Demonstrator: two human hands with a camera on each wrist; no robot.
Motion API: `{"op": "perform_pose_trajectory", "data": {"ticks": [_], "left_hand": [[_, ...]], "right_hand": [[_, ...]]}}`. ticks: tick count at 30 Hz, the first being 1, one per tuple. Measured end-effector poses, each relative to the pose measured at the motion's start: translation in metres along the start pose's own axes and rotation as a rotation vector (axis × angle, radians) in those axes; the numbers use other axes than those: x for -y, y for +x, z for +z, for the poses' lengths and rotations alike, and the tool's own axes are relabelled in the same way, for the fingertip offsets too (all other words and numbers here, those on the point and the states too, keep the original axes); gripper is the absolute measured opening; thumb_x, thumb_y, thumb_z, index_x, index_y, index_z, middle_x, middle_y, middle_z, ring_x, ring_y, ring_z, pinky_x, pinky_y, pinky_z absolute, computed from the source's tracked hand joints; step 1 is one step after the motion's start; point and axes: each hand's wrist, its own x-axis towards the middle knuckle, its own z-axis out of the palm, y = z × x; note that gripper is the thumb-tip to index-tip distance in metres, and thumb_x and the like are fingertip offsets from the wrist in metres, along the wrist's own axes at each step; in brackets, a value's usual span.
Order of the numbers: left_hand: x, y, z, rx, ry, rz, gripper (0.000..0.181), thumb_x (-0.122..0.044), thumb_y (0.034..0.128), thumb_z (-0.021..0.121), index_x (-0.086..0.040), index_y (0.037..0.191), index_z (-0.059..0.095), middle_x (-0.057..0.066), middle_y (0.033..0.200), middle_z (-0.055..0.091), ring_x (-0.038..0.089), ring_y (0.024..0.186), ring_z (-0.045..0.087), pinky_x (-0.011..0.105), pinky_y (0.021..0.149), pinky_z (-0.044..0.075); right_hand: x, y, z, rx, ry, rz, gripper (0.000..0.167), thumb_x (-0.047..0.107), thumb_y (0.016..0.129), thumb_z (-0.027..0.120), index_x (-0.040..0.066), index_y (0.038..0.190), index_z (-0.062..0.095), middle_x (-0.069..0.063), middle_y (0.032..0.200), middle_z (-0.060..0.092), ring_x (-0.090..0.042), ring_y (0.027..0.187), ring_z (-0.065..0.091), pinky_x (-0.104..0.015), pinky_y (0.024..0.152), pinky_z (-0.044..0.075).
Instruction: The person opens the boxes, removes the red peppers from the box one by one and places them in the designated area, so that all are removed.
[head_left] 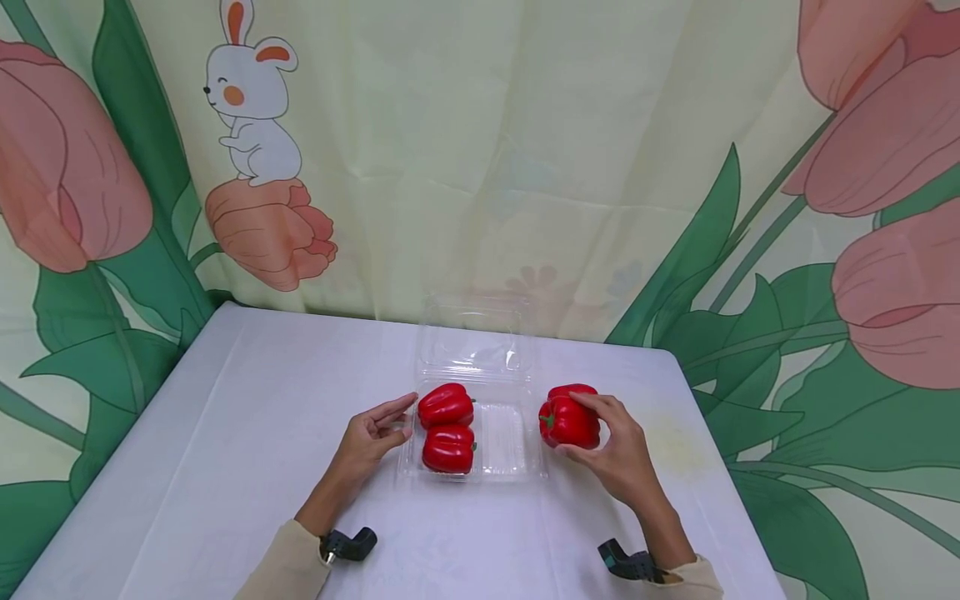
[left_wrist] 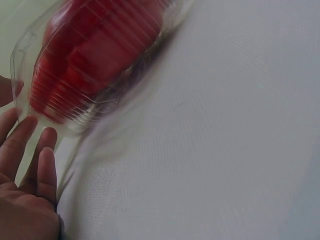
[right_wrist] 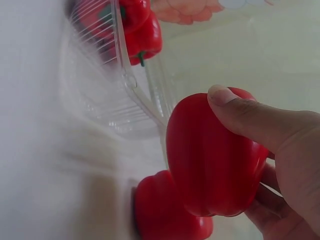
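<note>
Two red bell peppers [head_left: 447, 450] lie one behind the other in the left half of a clear plastic container [head_left: 501, 437], whose lid [head_left: 474, 346] stands open at the back. My left hand [head_left: 367, 442] is at the container's left edge; in the left wrist view its fingers [left_wrist: 37, 160] are loosely extended by the clear wall. Right of the container, my right hand [head_left: 618, 450] grips a red pepper [head_left: 570, 422] between thumb and fingers. The right wrist view shows this held pepper [right_wrist: 215, 155] large, with another pepper [right_wrist: 167, 210] beyond it, partly hidden.
A white cloth [head_left: 225, 433] covers the table. Behind it hangs a curtain [head_left: 450, 167] printed with tulips and a rabbit. Each wrist carries a black device, the left one [head_left: 348, 545] and the right one [head_left: 630, 563].
</note>
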Motion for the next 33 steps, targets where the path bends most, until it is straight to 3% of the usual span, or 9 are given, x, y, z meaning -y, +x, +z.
{"op": "perform_pose_trajectory", "data": {"ticks": [13, 24, 33], "left_hand": [[0.001, 0.000, -0.001, 0.001, 0.003, 0.015, 0.055, -0.013, 0.0980, 0.077, -0.017, 0.150, 0.062, 0.003, 0.154, 0.063, 0.027, 0.130, 0.062, 0.016, 0.095, 0.055], [0.000, 0.000, -0.001, -0.002, 0.001, 0.011, 0.055, -0.014, 0.0978, 0.077, -0.017, 0.150, 0.062, 0.003, 0.153, 0.063, 0.021, 0.126, 0.063, 0.016, 0.095, 0.055], [-0.002, -0.001, 0.000, -0.003, -0.006, 0.000, 0.055, -0.013, 0.0979, 0.077, -0.018, 0.151, 0.061, 0.002, 0.154, 0.063, 0.027, 0.130, 0.062, 0.016, 0.096, 0.055]], "right_hand": [[-0.018, -0.014, -0.004, -0.006, -0.043, 0.036, 0.089, 0.014, 0.068, 0.101, 0.012, 0.147, 0.060, -0.018, 0.141, 0.059, -0.042, 0.130, 0.060, -0.060, 0.091, 0.062], [-0.033, -0.019, 0.004, 0.011, -0.066, 0.096, 0.090, 0.015, 0.069, 0.101, 0.015, 0.149, 0.060, -0.018, 0.142, 0.059, -0.042, 0.132, 0.059, -0.060, 0.094, 0.061], [-0.038, -0.020, 0.009, 0.021, -0.067, 0.109, 0.089, 0.015, 0.069, 0.101, 0.014, 0.148, 0.060, -0.018, 0.144, 0.058, -0.044, 0.134, 0.058, -0.060, 0.095, 0.060]]}}
